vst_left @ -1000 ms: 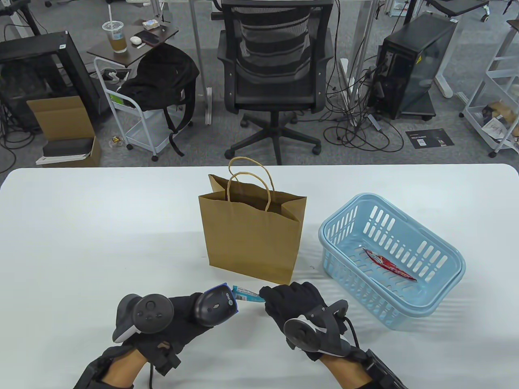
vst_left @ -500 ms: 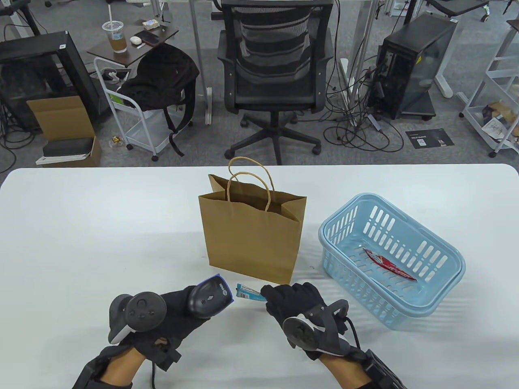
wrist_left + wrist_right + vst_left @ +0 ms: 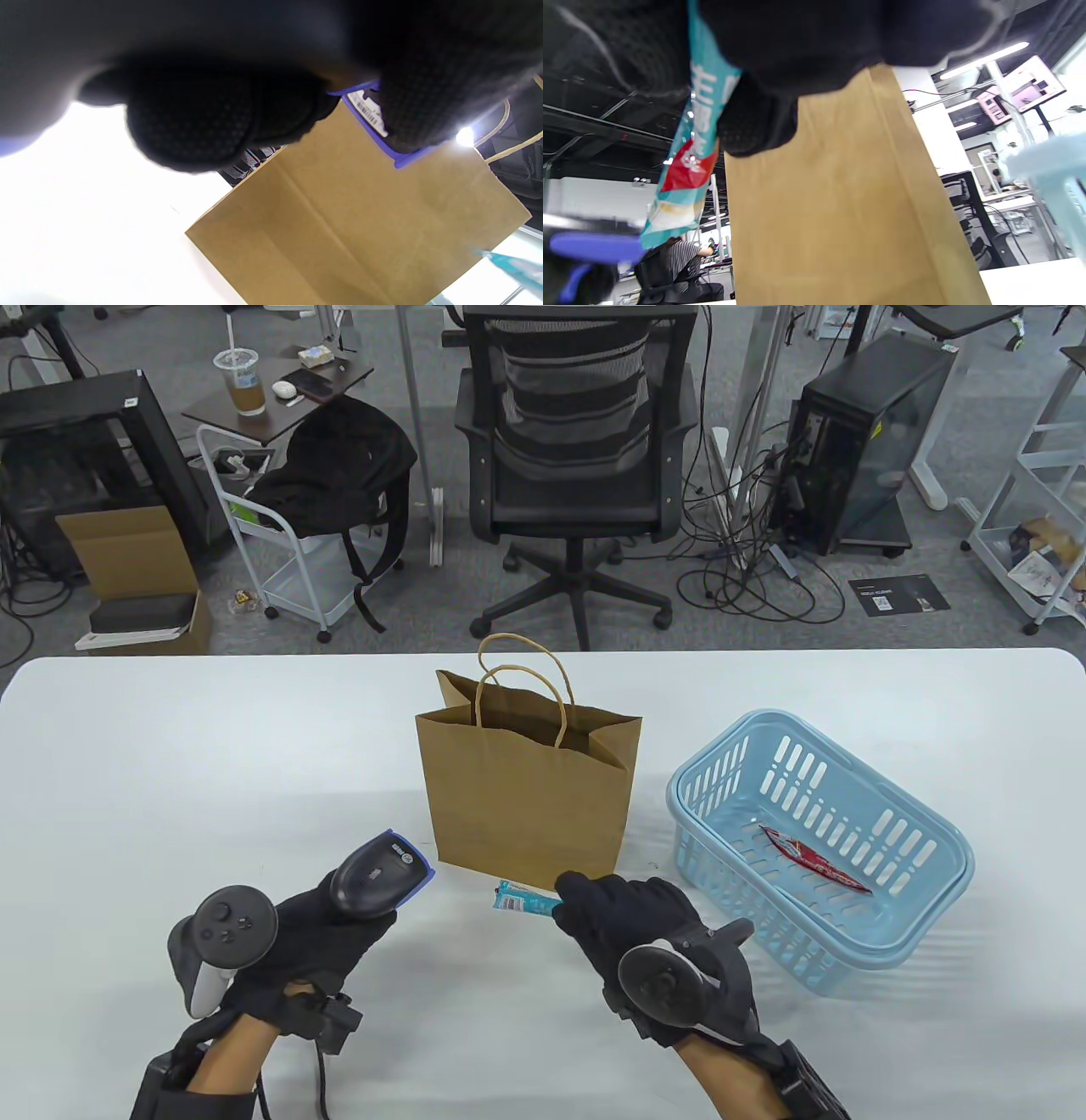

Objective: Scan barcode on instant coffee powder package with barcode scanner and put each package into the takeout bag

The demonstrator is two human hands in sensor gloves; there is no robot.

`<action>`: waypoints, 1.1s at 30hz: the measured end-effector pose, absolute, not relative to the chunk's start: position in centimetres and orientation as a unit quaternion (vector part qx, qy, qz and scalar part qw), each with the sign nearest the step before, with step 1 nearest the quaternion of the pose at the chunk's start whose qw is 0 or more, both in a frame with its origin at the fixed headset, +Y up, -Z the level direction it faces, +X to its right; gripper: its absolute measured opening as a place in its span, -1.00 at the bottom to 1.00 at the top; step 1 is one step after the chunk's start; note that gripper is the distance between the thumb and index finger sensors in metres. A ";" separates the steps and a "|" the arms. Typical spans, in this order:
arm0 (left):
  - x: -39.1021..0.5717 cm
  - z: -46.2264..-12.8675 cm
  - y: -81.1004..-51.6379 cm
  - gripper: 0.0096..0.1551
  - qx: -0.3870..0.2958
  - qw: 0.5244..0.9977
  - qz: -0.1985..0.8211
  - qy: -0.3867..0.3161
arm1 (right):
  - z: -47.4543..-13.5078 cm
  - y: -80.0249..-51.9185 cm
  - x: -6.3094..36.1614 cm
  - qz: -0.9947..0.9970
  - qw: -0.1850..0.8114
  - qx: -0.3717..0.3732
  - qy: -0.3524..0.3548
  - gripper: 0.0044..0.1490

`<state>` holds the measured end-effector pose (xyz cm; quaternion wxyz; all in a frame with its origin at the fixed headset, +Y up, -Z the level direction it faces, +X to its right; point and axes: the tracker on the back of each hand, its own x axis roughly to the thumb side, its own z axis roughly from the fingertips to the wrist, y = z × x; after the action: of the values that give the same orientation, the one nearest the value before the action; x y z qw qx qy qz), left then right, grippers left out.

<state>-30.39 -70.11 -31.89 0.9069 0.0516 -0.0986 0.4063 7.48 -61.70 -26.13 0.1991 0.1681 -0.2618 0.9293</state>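
Observation:
My left hand [image 3: 339, 920] grips a dark barcode scanner [image 3: 373, 872] with a blue rim [image 3: 384, 140], its head pointing right. My right hand [image 3: 624, 912] pinches a teal coffee stick packet [image 3: 522, 899] [image 3: 689, 165] by one end, just in front of the brown paper takeout bag [image 3: 526, 797] [image 3: 352, 228] [image 3: 840, 212]. The bag stands upright and open at the table's middle. A red coffee packet [image 3: 814, 861] lies inside the light blue basket [image 3: 721, 780] to the right. A gap separates scanner and packet.
The white table [image 3: 212, 780] stretches wide on the left. Beyond its far edge stand a black office chair [image 3: 573, 449], a computer tower [image 3: 857, 441] and a white cart with a black backpack [image 3: 339, 466].
My left hand has drawn the scanner left and away from the packet, raising it. My right hand has carried the teal packet slightly farther, toward the bag's base.

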 end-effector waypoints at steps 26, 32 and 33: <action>-31.5 -32.3 -69.8 -0.35 0.049 0.892 0.439 -0.091 | -28.7 -45.3 7.8 0.943 0.035 0.040 -0.328 -0.51; -31.6 -32.3 -69.8 -0.35 0.051 0.891 0.442 -0.093 | -30.5 -45.6 7.0 0.942 0.002 0.053 -0.330 -0.46; -31.6 -32.3 -69.8 -0.35 0.050 0.891 0.442 -0.093 | -30.9 -45.7 6.9 0.943 -0.002 0.055 -0.327 -0.46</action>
<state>-31.60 -69.81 -32.31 0.8907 0.0500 -0.0931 0.4421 6.86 -45.73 -30.91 -0.0018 0.0552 -0.3268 0.9435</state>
